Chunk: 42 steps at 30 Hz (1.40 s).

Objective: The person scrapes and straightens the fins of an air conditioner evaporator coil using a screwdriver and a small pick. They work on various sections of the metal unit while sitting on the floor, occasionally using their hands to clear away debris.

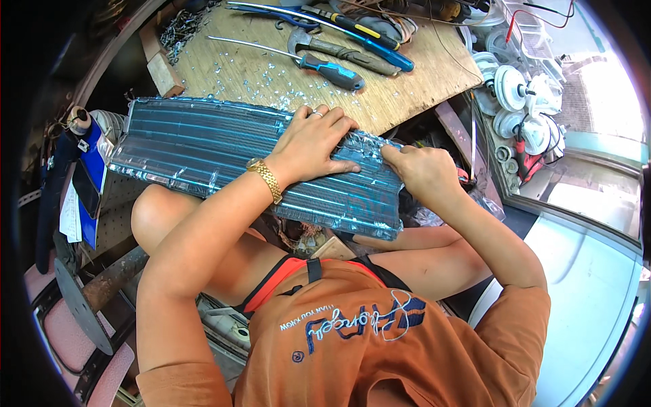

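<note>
— Why is that finned coil block [203, 146] lying across your lap instead of up on the tabletop [407, 81]?

— One long edge leans on the rim of the plywood tabletop, and the other sits over my knee [152, 210], so it slopes toward me and I can bear down on it. My left hand [312, 142] is flat on top, fingers spread and pressing, not curled round anything; I judge it is there to keep the block from sliding.

— And the other hand?

— My right hand [420, 169] is closed at the near right end of the block, fingertips pinched together on the crumpled fins. Whether it grips a bit of fin or a small tool, I cannot tell.

— What is the block like?

— Long and rectangular, bluish-grey, with thin metal fins packed tight and straight ridges running lengthwise. Under my hands the fins are mashed and shiny, like crushed foil. Small bright flakes [264, 78] lie scattered over the wood just beyond it.

— What about the tools?

— They lie at the far side of the tabletop, well apart from my hands: a screwdriver [325, 68] with a black and blue grip, a hammer [339, 49] with a worn handle, and a blue-handled cutter [366, 42]. A pile of chain links [178, 30] sits at the far left corner, and white plastic fan parts [522, 102] crowd the right.
</note>
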Motion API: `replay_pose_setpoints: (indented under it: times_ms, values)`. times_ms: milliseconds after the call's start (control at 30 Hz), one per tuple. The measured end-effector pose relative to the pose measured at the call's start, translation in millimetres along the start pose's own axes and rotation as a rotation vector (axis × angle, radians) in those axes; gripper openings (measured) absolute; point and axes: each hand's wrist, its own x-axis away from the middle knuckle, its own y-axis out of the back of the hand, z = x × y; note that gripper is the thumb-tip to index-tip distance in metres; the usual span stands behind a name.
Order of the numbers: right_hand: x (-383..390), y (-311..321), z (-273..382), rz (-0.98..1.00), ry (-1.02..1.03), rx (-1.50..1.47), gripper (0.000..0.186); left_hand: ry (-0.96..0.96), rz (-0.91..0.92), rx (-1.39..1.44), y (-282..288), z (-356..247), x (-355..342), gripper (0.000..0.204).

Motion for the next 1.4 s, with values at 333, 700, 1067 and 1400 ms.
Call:
replay_pose_setpoints:
  times_ms: [333,700,1067,1400]
  values:
    - [5,-1,-9,-0.022,0.027,-0.047,0.012,-0.004,0.003,0.052,-1,2,0,0.069]
    - [25,0,-19,-0.041,0.003,-0.03,0.004,0.001,-0.006,0.038,0,2,0,0.071]
    - [145,-31,-98,0.317,-0.269,0.087,0.01,-0.022,-0.014,0.009,-2,-4,-7,0.071]
    - [77,-16,-55,-0.206,-0.417,-0.537,0.031,0.008,0.031,-0.029,1,-10,-6,0.061]
